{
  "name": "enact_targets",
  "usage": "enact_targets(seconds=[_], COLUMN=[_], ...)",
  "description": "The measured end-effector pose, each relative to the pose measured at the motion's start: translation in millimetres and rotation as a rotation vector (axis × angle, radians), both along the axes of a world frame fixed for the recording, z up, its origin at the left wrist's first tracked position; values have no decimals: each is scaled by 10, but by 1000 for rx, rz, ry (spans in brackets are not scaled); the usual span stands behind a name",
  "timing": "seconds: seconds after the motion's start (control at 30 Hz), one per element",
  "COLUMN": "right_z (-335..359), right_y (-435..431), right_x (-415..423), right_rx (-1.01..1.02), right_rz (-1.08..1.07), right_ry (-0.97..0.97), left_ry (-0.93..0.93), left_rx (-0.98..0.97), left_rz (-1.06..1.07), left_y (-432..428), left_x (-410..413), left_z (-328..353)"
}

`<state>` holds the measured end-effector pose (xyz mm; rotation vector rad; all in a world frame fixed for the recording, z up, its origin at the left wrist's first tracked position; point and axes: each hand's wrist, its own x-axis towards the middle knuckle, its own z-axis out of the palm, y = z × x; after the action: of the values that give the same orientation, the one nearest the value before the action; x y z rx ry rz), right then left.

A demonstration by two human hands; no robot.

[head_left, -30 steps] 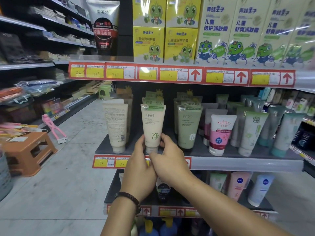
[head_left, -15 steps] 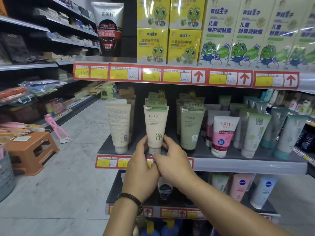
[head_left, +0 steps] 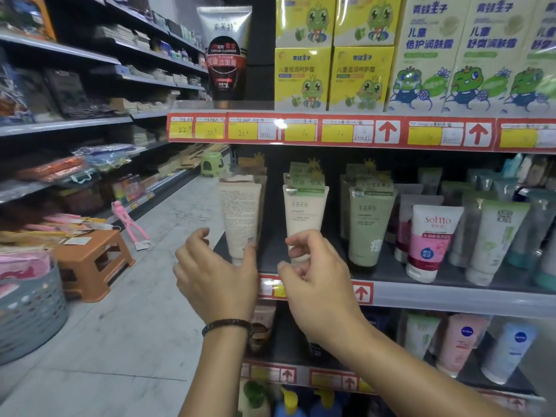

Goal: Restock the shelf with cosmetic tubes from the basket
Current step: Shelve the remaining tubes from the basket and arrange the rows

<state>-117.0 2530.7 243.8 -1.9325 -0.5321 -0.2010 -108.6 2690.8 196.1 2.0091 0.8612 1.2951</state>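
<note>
A cream tube with a green top label stands upright on the middle shelf. My right hand hovers at its foot with fingers loosely curled in front of the cap, gripping nothing that I can see. To the left, a second cream tube stands with its back label facing out. My left hand is spread beside it, thumb close to its base. The grey perforated basket sits on the floor at far left.
Green, pink Softto and pale tubes fill the shelf to the right. Yellow frog-printed boxes stand on the shelf above, more tubes below. An orange stool stands by the basket. The aisle floor runs off to the left.
Both hands held the green-labelled tube by its base. My left hand has let go and moved left toward the other cream tube; my right hand's fingers have loosened from the cap.
</note>
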Motion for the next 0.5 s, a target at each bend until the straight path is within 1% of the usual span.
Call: enact_targets(seconds=[0.13, 0.27, 0.37, 0.5], right_z=[34, 4, -68, 27], right_y=[112, 164, 204, 342], right_x=[27, 19, -54, -58], right_rx=[3, 35, 65, 116], right_rz=[-13, -7, 3, 35], right_ry=[3, 10, 9, -8], left_ry=[116, 124, 28, -225], left_rx=[12, 76, 55, -26], left_rz=[-25, -17, -66, -163], left_y=[-18, -2, 51, 36], left_x=[125, 213, 195, -113], left_z=[-59, -107, -112, 110])
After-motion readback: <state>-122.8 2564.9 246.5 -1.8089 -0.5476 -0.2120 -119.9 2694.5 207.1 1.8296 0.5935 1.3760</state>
